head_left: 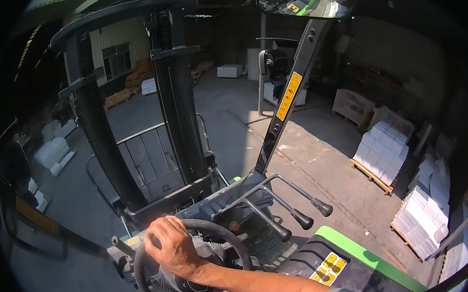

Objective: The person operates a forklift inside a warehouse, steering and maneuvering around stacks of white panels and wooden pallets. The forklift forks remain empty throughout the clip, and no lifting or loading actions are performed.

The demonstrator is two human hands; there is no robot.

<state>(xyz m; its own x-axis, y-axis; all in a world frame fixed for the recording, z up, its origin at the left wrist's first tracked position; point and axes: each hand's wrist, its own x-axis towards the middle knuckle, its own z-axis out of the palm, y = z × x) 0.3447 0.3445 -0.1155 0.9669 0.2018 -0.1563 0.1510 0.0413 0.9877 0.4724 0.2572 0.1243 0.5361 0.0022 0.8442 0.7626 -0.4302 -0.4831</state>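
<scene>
We see the right hand [171, 246] closed around the rim of the steering wheel [140, 274], at lower left behind the mast [180, 112]; the left hand is out of view, so we cannot tell its grip. We judge steering to be the present stage, with the levers [303, 219] untouched and white stacks [382, 150] on pallets beyond. We note yellow pictogram labels [288, 96] on pillar and cowl, any wording illegible.

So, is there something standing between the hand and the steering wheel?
Nothing visible: the bare hand is curled directly over the upper left of the steering wheel. The levers stand apart, to the right.
</scene>
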